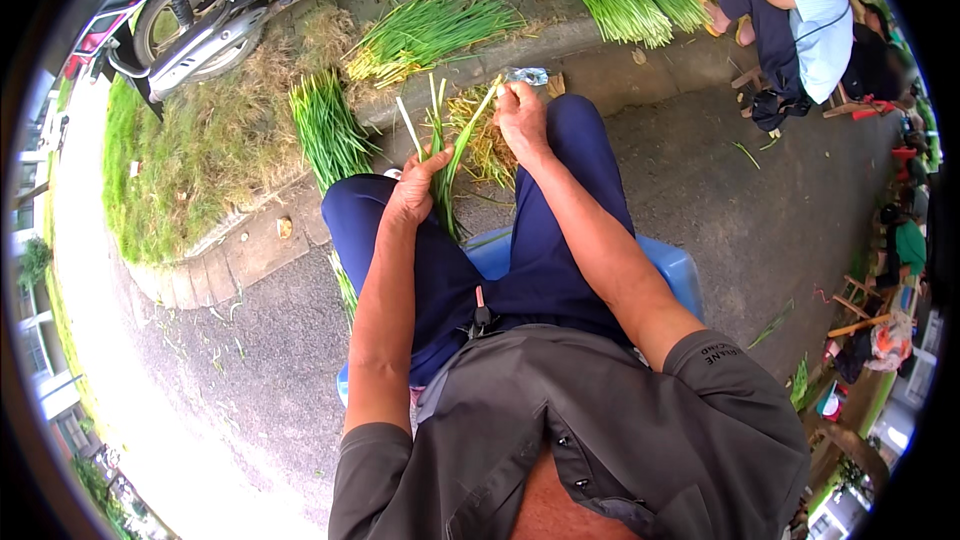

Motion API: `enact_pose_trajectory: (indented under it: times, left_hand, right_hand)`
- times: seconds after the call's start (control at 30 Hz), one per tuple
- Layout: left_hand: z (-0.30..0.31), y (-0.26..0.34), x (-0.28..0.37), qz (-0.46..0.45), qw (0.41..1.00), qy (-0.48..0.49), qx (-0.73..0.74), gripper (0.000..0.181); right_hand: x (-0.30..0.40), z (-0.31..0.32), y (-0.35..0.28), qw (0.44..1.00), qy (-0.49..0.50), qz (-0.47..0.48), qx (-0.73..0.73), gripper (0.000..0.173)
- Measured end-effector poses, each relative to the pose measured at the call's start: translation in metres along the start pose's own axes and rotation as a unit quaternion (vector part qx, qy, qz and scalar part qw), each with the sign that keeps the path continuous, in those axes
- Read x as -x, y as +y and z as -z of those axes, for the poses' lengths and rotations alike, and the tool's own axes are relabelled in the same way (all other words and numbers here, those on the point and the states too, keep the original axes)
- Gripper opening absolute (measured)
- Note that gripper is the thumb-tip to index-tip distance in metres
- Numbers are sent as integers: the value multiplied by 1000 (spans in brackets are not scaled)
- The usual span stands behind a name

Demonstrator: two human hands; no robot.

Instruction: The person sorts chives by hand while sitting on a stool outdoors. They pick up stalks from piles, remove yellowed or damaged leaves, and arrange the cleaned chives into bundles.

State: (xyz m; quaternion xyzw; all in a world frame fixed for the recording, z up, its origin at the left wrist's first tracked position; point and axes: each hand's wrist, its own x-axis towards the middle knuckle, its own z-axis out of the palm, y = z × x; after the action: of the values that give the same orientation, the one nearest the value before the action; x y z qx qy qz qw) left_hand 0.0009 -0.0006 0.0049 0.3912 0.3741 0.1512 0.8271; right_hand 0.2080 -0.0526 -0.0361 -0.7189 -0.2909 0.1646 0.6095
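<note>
My left hand point(421, 184) is closed around a few long green stalks with pale ends point(442, 195), which point up and away from me between my knees. One stalk leans to the right, and its pale tip lies between the thumb and fingers of my right hand point(519, 116). Below my hands, a heap of yellowed leaves and trimmings point(480, 139) lies on the ground by the kerb. A bundle of green stalks point(328, 127) rests beside my left knee, and another bundle point(427, 37) lies beyond the kerb.
More green bundles point(619, 0) lie on the paving at the upper right, near a seated person point(817, 30). A red motorcycle point(202, 30) stands at the upper left beside grass. The stone kerb point(585, 52) crosses in front of me. I sit on a blue plastic stool point(671, 270).
</note>
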Motion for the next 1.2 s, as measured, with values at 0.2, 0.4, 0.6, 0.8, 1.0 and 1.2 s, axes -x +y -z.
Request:
enact_pose_trajectory:
  times: [0.2,0.4,0.6,0.8,1.0,1.2]
  left_hand:
    - [3,0,-3,17,999,-7,26,26]
    - [7,0,0,32,998,-44,18,22]
    - [3,3,5,28,998,-52,19,21]
    - [7,3,7,24,999,-36,16,22]
    - [14,-2,6,8,999,-41,-3,21]
    - [16,-4,8,-6,999,-25,-35,21]
  right_hand:
    - [-5,5,-4,998,17,-7,-53,20]
    - [0,13,-32,990,19,-50,-127,21]
    - [-5,20,-41,971,41,-86,-220,19]
    - [-9,27,-48,957,57,-115,-260,19]
    - [-14,32,-44,944,69,-108,-303,18]
    - [-19,39,-44,938,76,-99,-323,17]
